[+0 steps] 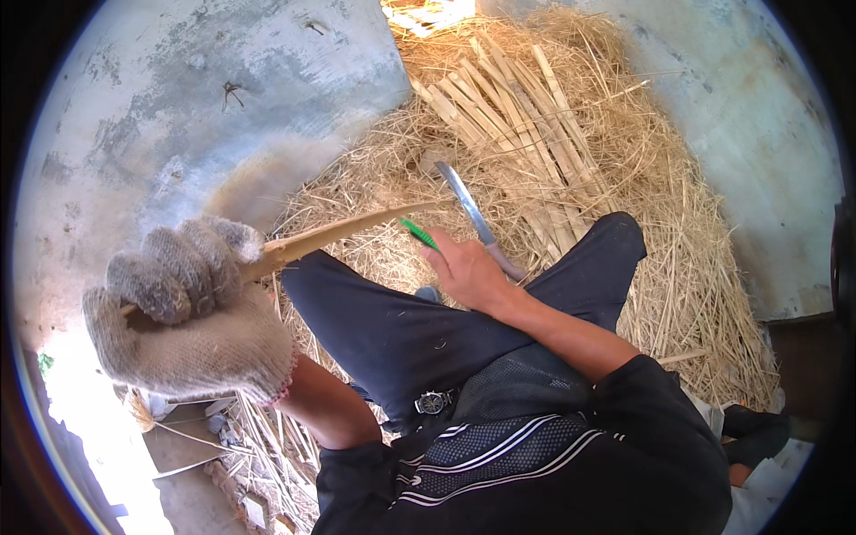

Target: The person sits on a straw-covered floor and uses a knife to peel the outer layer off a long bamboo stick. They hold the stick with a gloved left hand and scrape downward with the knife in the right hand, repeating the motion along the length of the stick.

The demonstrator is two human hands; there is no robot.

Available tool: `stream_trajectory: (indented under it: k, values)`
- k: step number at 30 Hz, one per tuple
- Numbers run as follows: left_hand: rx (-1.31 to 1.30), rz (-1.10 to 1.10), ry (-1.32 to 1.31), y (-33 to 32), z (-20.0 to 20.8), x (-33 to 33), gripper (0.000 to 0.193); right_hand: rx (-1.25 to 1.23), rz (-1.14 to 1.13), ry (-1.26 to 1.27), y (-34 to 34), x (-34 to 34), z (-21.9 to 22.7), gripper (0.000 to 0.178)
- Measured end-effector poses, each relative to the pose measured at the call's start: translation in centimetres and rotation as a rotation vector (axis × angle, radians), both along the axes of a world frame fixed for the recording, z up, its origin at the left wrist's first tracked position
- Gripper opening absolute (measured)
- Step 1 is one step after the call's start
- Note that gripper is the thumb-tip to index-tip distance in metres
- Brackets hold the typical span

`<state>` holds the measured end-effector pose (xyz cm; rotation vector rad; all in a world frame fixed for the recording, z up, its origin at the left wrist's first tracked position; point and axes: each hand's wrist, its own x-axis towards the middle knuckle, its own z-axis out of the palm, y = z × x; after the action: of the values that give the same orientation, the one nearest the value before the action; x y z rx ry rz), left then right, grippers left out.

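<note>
My left hand [192, 308], in a grey knitted work glove, is wrapped round the thick end of a long split bamboo strip [334, 234]. The strip points to the right over my knee and tapers to a thin tip. My bare right hand [471, 269] is closed on a slim green tool [417, 234], only one end of which shows; its kind I cannot make out. This end is close to the strip's underside; whether they touch I cannot tell. Just beyond my right hand, a long-bladed knife [465, 201] lies on the straw, its handle close to my fingers.
Several split bamboo strips [526, 116] lie in a bundle on the heap of dry shavings [687, 259] ahead. Weathered pale panels [223, 98] stand to the left and right. My bent legs [383, 312] take up the middle. More debris [276, 446] lies at lower left.
</note>
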<state>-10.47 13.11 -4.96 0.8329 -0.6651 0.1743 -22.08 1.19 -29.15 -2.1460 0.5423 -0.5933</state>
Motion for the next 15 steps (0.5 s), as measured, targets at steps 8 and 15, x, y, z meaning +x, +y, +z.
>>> stream_trajectory:
  k: [8,15]
  values:
    - [0.003,-0.093,-0.044,0.3,0.0,0.3,0.043,0.184,-0.07,0.309,-1.0,0.3,-1.7,0.026]
    - [0.039,-0.291,-0.093,0.2,-0.3,0.5,0.043,0.107,-0.002,0.019,2.4,0.0,4.4,0.021]
